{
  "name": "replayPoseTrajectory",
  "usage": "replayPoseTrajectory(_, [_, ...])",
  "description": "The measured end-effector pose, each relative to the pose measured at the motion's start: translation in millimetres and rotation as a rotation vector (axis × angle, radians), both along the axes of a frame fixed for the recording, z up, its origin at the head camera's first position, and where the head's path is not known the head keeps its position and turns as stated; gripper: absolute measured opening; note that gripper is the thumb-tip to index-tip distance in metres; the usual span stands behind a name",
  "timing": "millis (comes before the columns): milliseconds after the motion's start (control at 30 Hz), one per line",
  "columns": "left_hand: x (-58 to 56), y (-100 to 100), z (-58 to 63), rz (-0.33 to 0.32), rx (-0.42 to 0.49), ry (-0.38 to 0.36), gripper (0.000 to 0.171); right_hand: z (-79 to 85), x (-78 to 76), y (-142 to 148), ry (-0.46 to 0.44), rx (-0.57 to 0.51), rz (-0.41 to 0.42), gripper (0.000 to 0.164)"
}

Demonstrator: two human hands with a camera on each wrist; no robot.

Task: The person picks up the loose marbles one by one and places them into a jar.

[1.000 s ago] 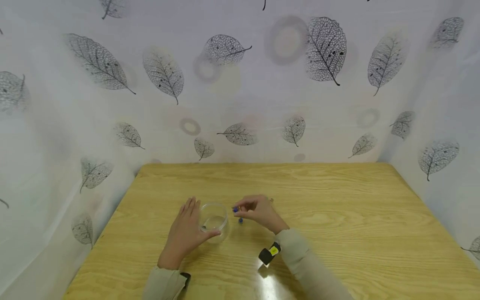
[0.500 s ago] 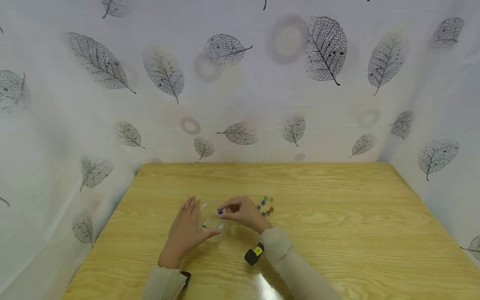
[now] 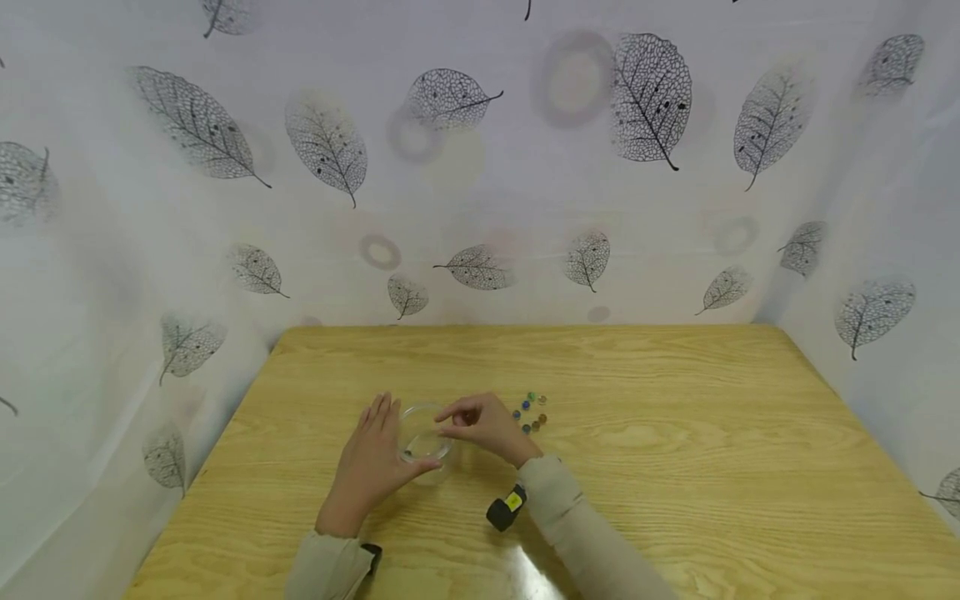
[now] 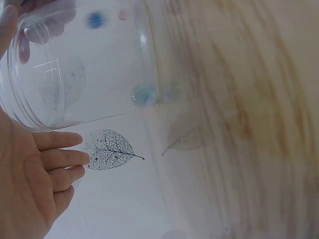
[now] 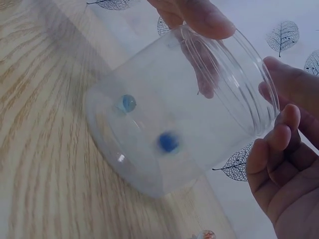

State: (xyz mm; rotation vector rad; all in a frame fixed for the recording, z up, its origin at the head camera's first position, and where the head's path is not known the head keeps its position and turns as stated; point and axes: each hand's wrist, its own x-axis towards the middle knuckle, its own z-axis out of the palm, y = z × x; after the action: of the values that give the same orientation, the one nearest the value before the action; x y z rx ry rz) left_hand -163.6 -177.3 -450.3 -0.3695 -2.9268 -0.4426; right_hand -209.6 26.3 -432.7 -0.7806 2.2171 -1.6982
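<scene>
A clear jar (image 3: 427, 435) with a ridged rim stands on the table. My left hand (image 3: 366, 467) holds it from the left, its thumb reaching round the near side and its fingers long against the far left side. At the mouth, on the right, is my right hand (image 3: 491, 429), thumb and index finger parted with nothing between them. A blurred blue marble (image 5: 168, 142) is falling inside the jar, seen through the wall in both wrist views. A clear marble with a pale blue swirl (image 5: 128, 103) lies at the bottom.
Several marbles (image 3: 542, 419), blue, green, clear and amber, lie loosely grouped on the wooden table (image 3: 675, 467) just beyond my right hand. Leaf-patterned white sheeting (image 3: 480, 208) rises behind the table and along both sides. A black wrist camera (image 3: 504, 510) hangs below my right wrist.
My right hand has moved left to the jar's mouth carrying the blue marble and has let it go. The left hand has kept its place, and the marbles on the table have come into view.
</scene>
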Motion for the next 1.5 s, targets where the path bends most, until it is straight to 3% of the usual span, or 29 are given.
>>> replayPoseTrajectory(367, [0.5,2,-1.8,0.01,0.001,0.007,0.11,2.9,5.4,20,-0.024,-0.072,-0.053,0.024])
replayPoseTrajectory(633, [0.3,2,-1.3,0.016,-0.01,-0.011,0.111,-19.0,-5.2,51,-0.066,-0.071,-0.116,0.026])
replayPoseTrajectory(967, [-2.6,1,-2.3,0.006,0.002,0.02,0.112,-28.0,-4.5,95,-0.078,-0.071,-0.186,0.04])
replayPoseTrajectory(1500, [-2.2,2,-1.6,0.016,-0.004,-0.006,0.111,-45.1,-2.3,135,-0.077,-0.032,-0.222,0.031])
